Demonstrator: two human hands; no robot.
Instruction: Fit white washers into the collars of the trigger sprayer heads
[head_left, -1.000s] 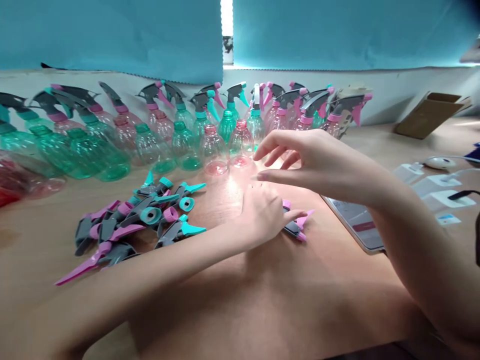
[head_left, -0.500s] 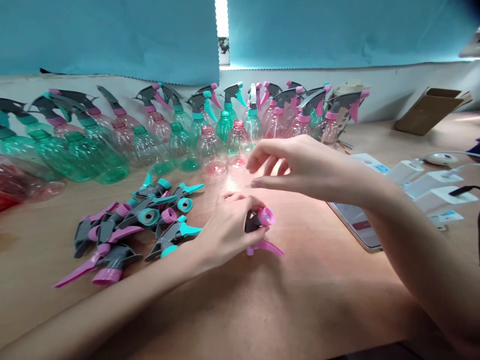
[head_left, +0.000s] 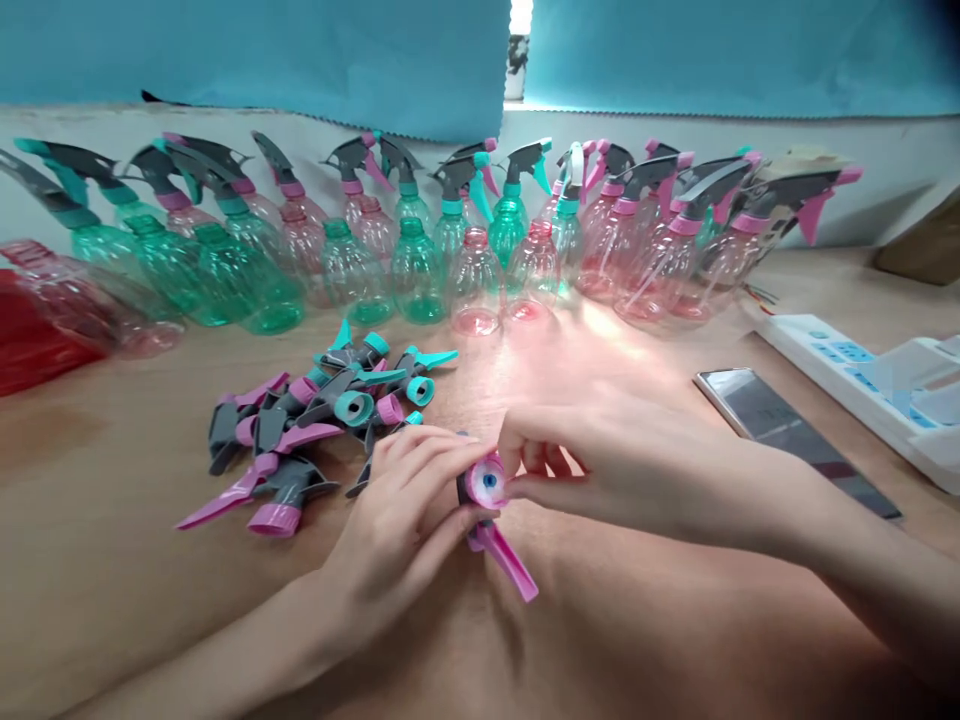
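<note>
My left hand (head_left: 409, 500) is closed around a trigger spray head (head_left: 504, 560) with a grey body, a pink trigger and a pink collar. The collar's open end faces me and shows a white inside with a blue centre. Thumb and fingers of my right hand (head_left: 585, 465) pinch the collar's right rim, the other fingers curled. To the left of my hands lies a pile of loose spray heads (head_left: 296, 430) in grey with pink or turquoise parts.
Behind stands a row of clear green bottles (head_left: 416, 275) and pink bottles (head_left: 476, 280), some with spray heads fitted. A phone (head_left: 795, 440) and a white power strip (head_left: 847, 360) lie at the right. A red item (head_left: 37, 340) is at the left edge.
My right hand has come down from above the table to the collar of the spray head in my left hand. The view has shifted, so things appear further right.
</note>
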